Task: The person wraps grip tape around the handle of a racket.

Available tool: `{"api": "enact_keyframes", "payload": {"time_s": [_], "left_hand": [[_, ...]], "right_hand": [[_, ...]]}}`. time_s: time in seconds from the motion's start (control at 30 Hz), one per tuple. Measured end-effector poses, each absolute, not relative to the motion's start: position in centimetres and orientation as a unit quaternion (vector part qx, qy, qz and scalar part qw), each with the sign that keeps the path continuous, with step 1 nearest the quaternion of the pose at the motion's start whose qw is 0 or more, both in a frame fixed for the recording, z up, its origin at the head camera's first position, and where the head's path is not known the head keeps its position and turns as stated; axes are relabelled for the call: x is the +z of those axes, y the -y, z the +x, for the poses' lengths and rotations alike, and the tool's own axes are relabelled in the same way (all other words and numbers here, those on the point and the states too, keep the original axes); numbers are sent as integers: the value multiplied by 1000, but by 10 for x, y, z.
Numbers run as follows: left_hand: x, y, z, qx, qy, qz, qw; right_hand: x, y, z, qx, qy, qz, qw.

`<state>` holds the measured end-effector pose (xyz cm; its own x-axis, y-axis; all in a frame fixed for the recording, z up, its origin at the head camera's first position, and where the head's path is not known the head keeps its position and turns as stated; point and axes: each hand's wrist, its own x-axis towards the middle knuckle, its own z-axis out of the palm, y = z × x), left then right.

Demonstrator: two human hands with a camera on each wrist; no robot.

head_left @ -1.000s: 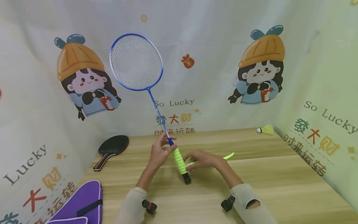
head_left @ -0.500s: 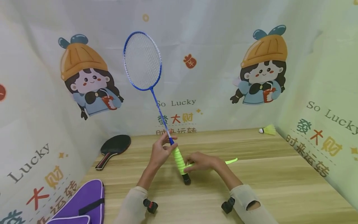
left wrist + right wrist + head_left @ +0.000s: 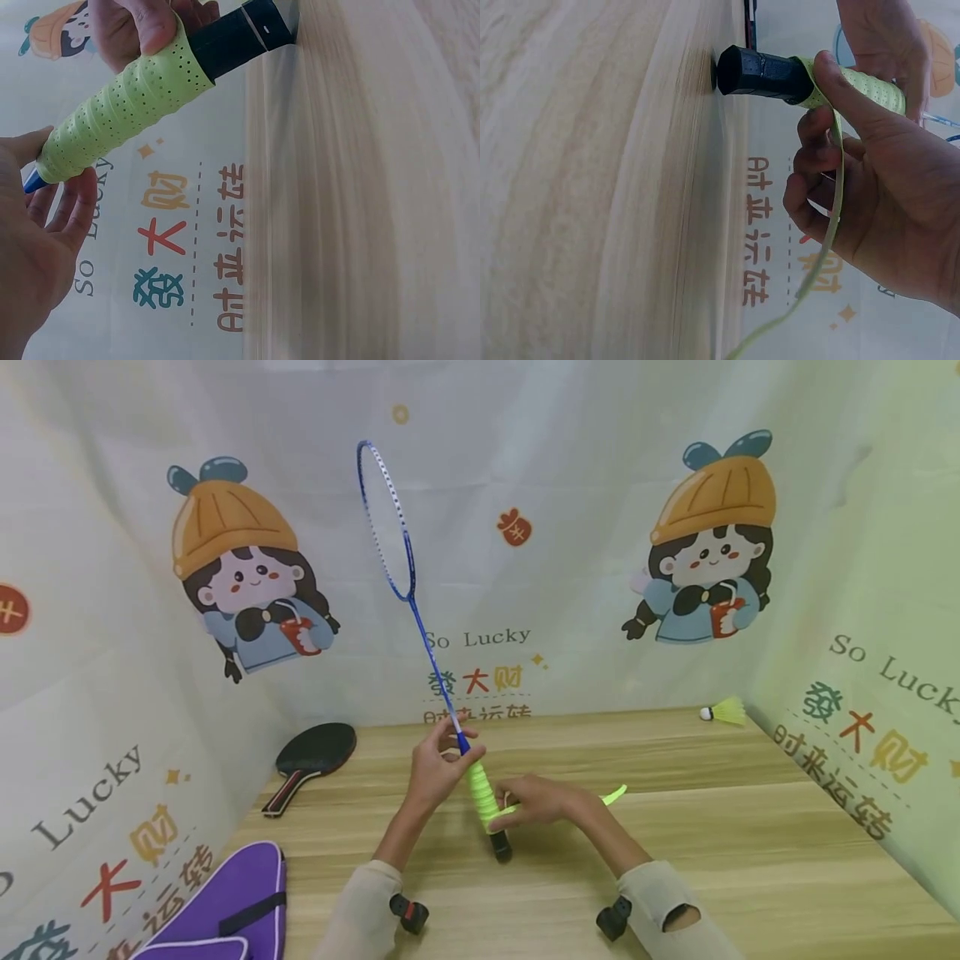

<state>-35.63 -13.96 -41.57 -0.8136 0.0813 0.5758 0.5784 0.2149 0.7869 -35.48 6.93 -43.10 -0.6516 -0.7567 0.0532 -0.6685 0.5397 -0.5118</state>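
Note:
A blue and white badminton racket (image 3: 432,653) leans up and to the left, its head seen nearly edge-on. My left hand (image 3: 435,772) holds it between thumb and fingers where the blue cone meets the handle. Perforated yellow-green grip tape (image 3: 120,112) is wound round most of the handle. Bare black handle (image 3: 769,75) shows at the butt, close above the tabletop. Near the lower end of the winding, my right hand (image 3: 542,799) pinches the tape, thumb pressed against the handle. The tape's loose tail (image 3: 827,247) runs past the right fingers and trails off to the right.
A black table tennis bat (image 3: 315,750) lies at the back left of the wooden table (image 3: 750,860). In front of it is a purple case (image 3: 225,902). A yellow shuttlecock (image 3: 724,711) rests at the back right. A printed curtain (image 3: 577,568) encloses the table.
The racket has turned about its shaft, from face-on to almost edge-on. My right hand has moved slightly down along the handle with the tape. The left hand keeps its hold.

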Motion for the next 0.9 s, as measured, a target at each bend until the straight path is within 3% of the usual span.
{"api": "enact_keyframes", "payload": {"time_s": [0.37,0.9], "left_hand": [[-421,146,-363,-617,726,-238,189],[-421,148,-362,-627,721,-239,175]], "right_hand": [[-425,-89,-360,-341,-825,-422,159],[-428,-84,-361,-330,-816,-450,147]]}}
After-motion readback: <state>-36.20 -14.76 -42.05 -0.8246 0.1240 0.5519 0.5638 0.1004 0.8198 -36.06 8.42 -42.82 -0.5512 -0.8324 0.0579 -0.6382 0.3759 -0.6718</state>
